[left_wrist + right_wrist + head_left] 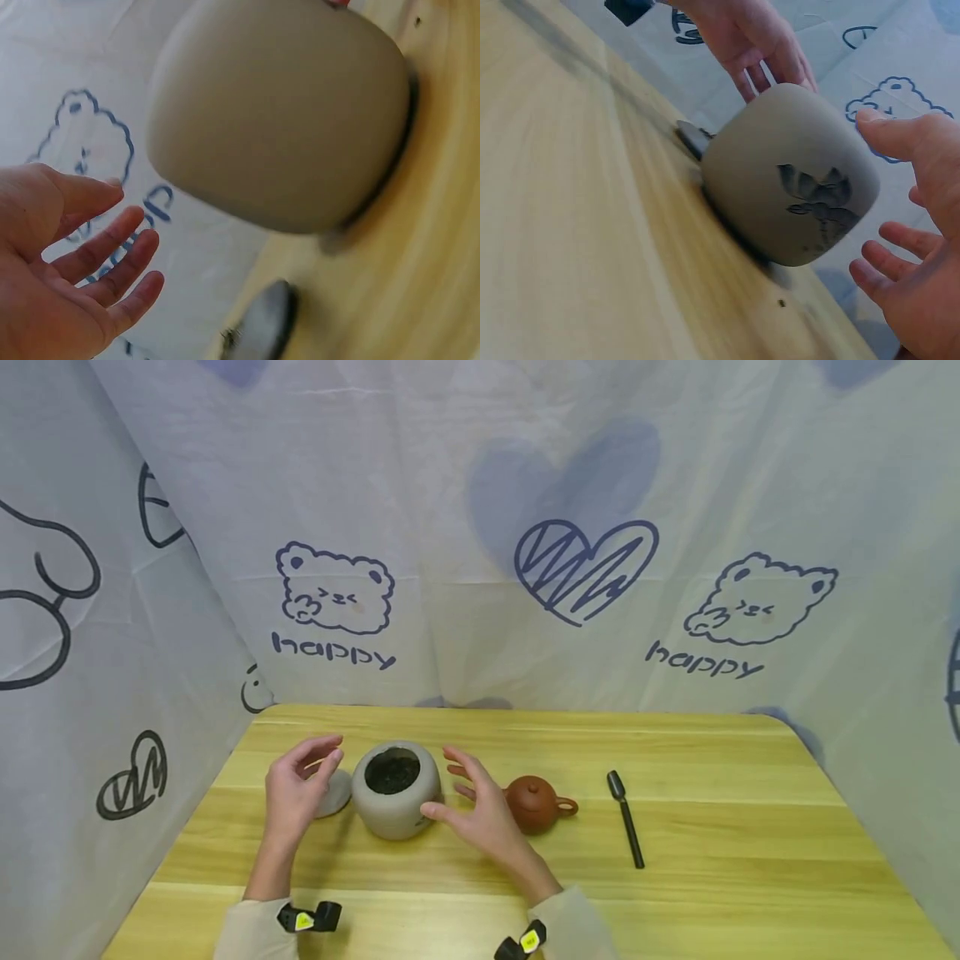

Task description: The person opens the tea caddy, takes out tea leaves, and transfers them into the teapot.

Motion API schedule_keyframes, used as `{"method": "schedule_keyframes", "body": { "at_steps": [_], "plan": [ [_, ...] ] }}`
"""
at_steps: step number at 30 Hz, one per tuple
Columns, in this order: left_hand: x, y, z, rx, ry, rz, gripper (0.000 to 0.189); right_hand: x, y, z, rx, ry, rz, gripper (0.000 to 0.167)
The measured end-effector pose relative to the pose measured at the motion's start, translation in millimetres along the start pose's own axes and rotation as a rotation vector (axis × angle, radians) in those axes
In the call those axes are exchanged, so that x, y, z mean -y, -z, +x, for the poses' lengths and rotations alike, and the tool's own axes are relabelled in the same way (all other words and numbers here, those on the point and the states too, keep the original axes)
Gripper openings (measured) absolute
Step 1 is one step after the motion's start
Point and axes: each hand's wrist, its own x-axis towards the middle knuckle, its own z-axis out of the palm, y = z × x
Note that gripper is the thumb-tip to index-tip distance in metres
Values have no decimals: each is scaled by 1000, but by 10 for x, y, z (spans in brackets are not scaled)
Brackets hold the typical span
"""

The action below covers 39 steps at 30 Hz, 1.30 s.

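Note:
A round grey jar (pixel 396 817) stands on the table with its mouth uncovered, showing dark loose contents (pixel 392 771). A dark lotus design (pixel 821 199) decorates its side in the right wrist view. To the left of the jar is my left hand (pixel 298 781), apart from it, fingers loosely bent and nothing in them. Partly hidden behind that hand lies a flat grey lid (pixel 337 793). My right hand (pixel 483 810) is at the jar's right side, fingers spread and holding nothing, its thumb tip right at the jar's edge.
Just right of my right hand, which overlaps it, sits a small reddish-brown teapot (pixel 532 806). Farther right lies a dark long-handled scoop (pixel 626 818). The wooden table (pixel 735 827) is bordered behind and at the sides by a printed cloth (pixel 465 635).

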Motion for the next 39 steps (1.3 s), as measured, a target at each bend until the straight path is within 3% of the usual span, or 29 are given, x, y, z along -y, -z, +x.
{"method": "schedule_keyframes", "body": {
  "at_steps": [8, 18, 29, 39],
  "plan": [
    [303, 148, -19, -30, 137, 54, 22, -56, -135, -14, 10, -30, -31, 82],
    [455, 252, -37, 66, 219, 255, 26, -82, -239, -22, 13, -38, -17, 87],
    [592, 267, -41, 90, 168, 337, 29, -98, -251, -16, 9, -34, 0, 85],
    [599, 288, -42, 139, 112, 460, 23, -116, -258, -17, 8, -42, 1, 82]
  ]
}}
